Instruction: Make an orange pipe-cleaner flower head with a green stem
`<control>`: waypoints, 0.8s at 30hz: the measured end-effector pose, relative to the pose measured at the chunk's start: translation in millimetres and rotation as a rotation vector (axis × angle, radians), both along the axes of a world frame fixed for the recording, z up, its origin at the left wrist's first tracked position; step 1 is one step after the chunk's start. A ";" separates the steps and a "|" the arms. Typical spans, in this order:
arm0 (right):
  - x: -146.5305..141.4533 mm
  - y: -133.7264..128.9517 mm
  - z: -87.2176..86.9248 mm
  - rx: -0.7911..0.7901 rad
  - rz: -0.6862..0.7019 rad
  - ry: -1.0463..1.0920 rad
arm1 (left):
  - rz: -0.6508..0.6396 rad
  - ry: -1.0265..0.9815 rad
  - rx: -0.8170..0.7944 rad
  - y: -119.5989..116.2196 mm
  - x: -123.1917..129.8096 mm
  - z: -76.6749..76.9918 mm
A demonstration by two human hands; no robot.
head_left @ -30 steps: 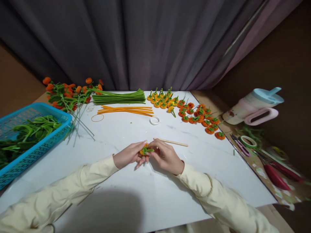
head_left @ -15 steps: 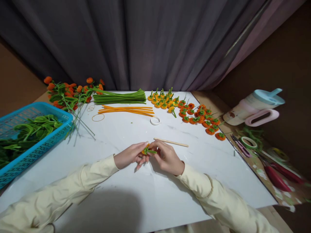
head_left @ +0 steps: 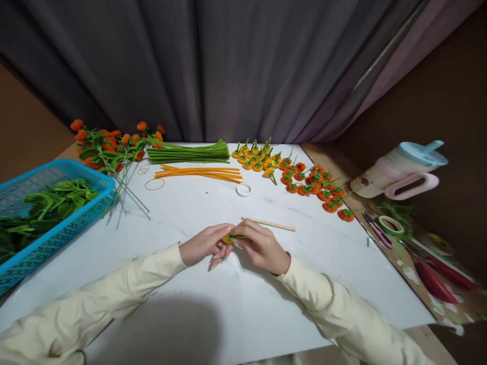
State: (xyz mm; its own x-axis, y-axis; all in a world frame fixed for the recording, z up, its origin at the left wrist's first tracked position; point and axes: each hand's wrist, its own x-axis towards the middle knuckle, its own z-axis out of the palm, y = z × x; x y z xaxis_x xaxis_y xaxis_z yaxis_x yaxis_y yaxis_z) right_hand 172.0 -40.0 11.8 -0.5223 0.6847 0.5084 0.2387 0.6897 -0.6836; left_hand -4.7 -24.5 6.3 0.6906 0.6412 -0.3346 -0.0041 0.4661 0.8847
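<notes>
My left hand (head_left: 209,244) pinches a small yellow pipe-cleaner flower head (head_left: 227,239) between thumb and fingers, over the middle of the white tabletop. My right hand (head_left: 264,246) meets it from the right, its thumb and fingertips closed on the green stem (head_left: 238,236) of the same piece. Parts of the flower head are hidden by the fingers. Just beyond my right hand lies a thin wooden stick (head_left: 270,223). A white ring-shaped roll (head_left: 244,189) rests farther back.
Orange pipe cleaners (head_left: 198,173) and green ones (head_left: 188,152) lie at the back. Yellow heads (head_left: 257,165) and orange heads (head_left: 305,189) stand right of them. A blue basket (head_left: 81,215) holds green leaves at left. Red-handled pliers (head_left: 433,281) and a tumbler (head_left: 395,170) are at right.
Both hands stay almost in place. The green stem has turned slightly, and my right fingers have closed farther over it. The whole view has shifted a touch.
</notes>
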 end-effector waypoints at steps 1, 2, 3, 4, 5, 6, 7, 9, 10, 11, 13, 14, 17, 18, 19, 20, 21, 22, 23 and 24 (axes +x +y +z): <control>0.6 0.6 -0.2 0.003 0.005 -0.004 | 0.000 0.002 0.000 0.1 0.2 0.4; 1.3 1.1 -0.5 0.007 0.003 -0.012 | 0.000 0.004 0.000 0.1 0.4 0.7; 1.9 1.6 -0.8 0.012 0.000 -0.025 | 0.002 0.005 0.002 0.2 0.6 0.7; 2.5 2.0 -1.1 0.020 -0.001 -0.044 | 0.004 0.007 0.005 0.1 0.7 0.6; 3.1 2.3 -1.2 0.031 0.000 -0.064 | 0.005 0.011 0.009 -0.1 0.8 0.4; 3.6 2.6 -1.1 0.046 0.001 -0.086 | 0.005 0.017 0.015 -0.4 0.7 0.1; 4.0 2.8 -0.9 0.059 0.004 -0.106 | 0.004 0.025 0.022 -0.7 0.6 -0.2; 4.9 3.1 0.0 0.076 0.008 -0.138 | 0.001 0.037 0.037 -1.4 0.4 -0.7; 5.3 3.3 0.5 0.080 0.008 -0.149 | 0.000 0.038 0.041 -1.5 0.3 -0.9; 5.8 3.3 0.8 0.080 0.007 -0.157 | 0.002 0.035 0.041 -1.6 0.3 -0.9; 6.5 3.3 0.8 0.079 0.002 -0.169 | 0.003 0.018 0.022 -1.0 0.5 -0.8; 6.5 3.1 0.5 0.082 0.000 -0.172 | 0.003 0.008 0.006 -0.3 0.6 -0.6; 4.9 2.3 0.6 0.097 -0.004 -0.176 | -0.012 -0.027 -0.047 2.5 -0.2 0.0; 4.1 2.1 1.8 0.105 -0.002 -0.179 | -0.016 -0.042 -0.064 3.6 -0.9 0.2; 3.9 1.9 4.1 0.118 0.000 -0.186 | -0.018 -0.059 -0.080 4.7 -1.9 0.5; 4.8 1.8 7.7 0.137 -0.006 -0.197 | -0.018 -0.077 -0.098 5.7 -3.2 1.0; 7.9 1.9 12.6 0.162 -0.020 -0.217 | -0.016 -0.094 -0.117 6.7 -4.5 1.6; 13.8 2.2 18.7 0.199 -0.052 -0.241 | -0.013 -0.107 -0.137 7.6 -6.0 2.4; 23.3 2.6 25.9 0.236 -0.112 -0.273 | -0.011 -0.116 -0.156 8.4 -7.3 3.4; 36.9 2.7 33.8 0.283 -0.180 -0.314 | -0.006 -0.120 -0.179 9.0 -8.5 4.4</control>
State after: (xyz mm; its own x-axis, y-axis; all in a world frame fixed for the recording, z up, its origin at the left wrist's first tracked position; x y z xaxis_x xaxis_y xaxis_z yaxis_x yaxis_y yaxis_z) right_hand 209.0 -37.3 45.6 -0.5663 0.6356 0.5247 0.5374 0.7674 -0.3496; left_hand -13.2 -15.5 10.7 0.7363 0.5745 -0.3575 -0.1014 0.6161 0.7811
